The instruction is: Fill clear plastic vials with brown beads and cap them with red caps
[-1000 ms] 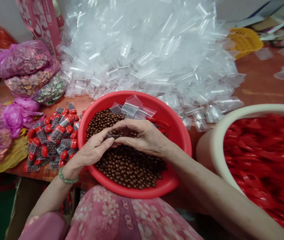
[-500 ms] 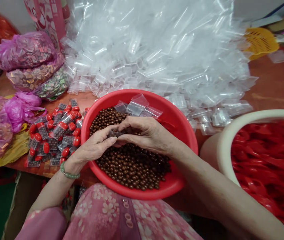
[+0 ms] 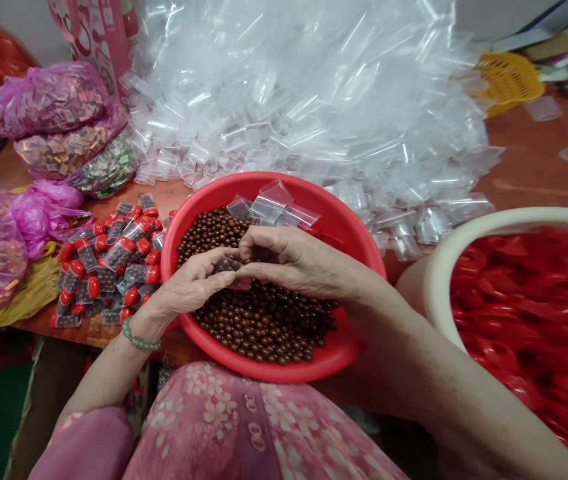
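Observation:
Both hands meet above a red basin point(image 3: 354, 250) that holds many brown balls point(image 3: 259, 333). My left hand point(image 3: 197, 280), with a green bead bracelet at the wrist, is closed around a small clear container point(image 3: 227, 264) with dark balls inside. The fingertips of my right hand point(image 3: 294, 261) are pinched at the container's right end; whether they hold anything else is hidden. A few clear sleeves point(image 3: 271, 202) lie in the back of the basin, above the balls.
Filled clear containers with red caps point(image 3: 119, 253) lie left of the basin, near pink bags point(image 3: 59, 100). Behind is a large heap of clear plastic pieces point(image 3: 294, 100). A cream tub point(image 3: 441, 280) of red parts point(image 3: 539, 300) stands right, a yellow basket point(image 3: 509, 80) behind it.
The container has tilted slightly between my hands and shows more of its dark balls. The basin and tub sit slightly higher and further left in view.

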{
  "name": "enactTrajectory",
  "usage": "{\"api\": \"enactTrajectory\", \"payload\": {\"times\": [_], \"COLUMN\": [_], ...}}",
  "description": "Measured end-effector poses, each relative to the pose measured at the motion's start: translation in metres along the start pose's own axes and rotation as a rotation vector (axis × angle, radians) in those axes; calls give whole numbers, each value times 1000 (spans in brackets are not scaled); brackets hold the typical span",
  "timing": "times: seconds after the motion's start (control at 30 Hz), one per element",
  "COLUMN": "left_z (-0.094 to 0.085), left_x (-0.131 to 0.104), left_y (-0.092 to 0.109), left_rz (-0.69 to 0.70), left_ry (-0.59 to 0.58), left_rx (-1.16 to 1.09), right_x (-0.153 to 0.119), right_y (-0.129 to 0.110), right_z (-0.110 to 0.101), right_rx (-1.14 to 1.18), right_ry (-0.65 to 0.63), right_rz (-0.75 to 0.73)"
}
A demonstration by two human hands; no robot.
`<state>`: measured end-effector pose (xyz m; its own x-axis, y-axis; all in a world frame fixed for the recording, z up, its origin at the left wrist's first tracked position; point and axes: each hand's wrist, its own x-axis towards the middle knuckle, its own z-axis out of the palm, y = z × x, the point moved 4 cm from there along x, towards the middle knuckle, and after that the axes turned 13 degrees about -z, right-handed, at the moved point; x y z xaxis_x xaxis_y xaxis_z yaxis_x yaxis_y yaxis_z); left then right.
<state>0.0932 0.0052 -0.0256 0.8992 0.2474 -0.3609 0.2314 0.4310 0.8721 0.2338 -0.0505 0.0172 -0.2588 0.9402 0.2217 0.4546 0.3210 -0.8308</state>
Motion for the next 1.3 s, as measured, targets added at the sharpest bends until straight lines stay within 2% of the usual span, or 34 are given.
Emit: {"api": "enactTrajectory", "payload": {"times": [0.1,0.17,0.3,0.37,0.47,0.57,0.67,0.83,0.93,1.07,1.2,1.3], "left_z": [0,-3,-9,-8,-2,1,6,12,12,8,5,3], "left_x": [0,-2,-9,-14,-17,-18,-15,-9,-6,-5,-6,-7], "left_y": [1,1,5,8,10,11,9,9,6,1,-3,-4], "left_rz": [5,12,111,141,110,100,62,35,-19,-21,-27,-38], "left_ry": [86,167,264,259,227,230,192,190,178,169,159,178], "left_rx": [110,172,79,73,146,108,98,122,55,-95,-163,-197], "right_x": [0,-3,-22,-36,-59,-76,-79,-70,-67,-67,-67,-60], "right_y": [0,1,3,7,17,23,25,31,36,38,32,21], "right_z": [3,2,-4,-12,-24,-28,-22,-2,7,7,1,2], "right_rx": [54,72,45,-8,-130,-250,-388,-644,-718,-696,-374,-193], "right_ry": [-54,-35,-23,9,99,105,41,-146,-178,-75,165,249], "right_rz": [15,49,103,149,262,324,276,187,151,135,161,169]}}
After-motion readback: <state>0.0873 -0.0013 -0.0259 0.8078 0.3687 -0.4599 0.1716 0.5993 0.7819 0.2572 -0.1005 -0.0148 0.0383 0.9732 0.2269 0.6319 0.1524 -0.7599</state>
